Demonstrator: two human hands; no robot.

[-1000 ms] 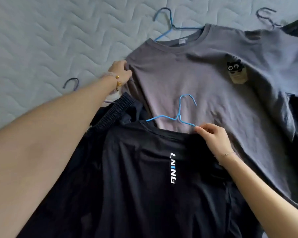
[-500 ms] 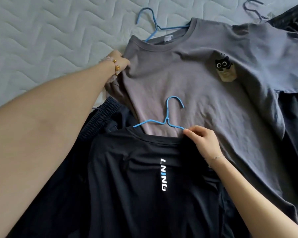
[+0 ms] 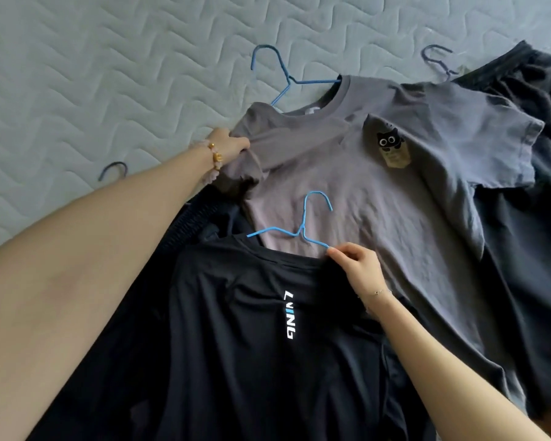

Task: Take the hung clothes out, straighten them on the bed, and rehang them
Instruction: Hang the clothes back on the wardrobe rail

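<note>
On the pale quilted bed (image 3: 77,90), a sleeve of the grey short-sleeved T-shirt (image 3: 379,198) is gripped by the left hand (image 3: 228,144), fingertips hidden. The light-blue wire hanger (image 3: 300,233), half buried in the black printed T-shirt (image 3: 252,345), is pinched by the right hand (image 3: 358,265).

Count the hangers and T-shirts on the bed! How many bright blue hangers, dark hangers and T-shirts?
T-shirts: 2, grey T-shirt and black T-shirt
Bright blue hangers: 2, far one and near one
Dark hangers, only the hooks showing: 2, left one and right one
Total: 6
</note>
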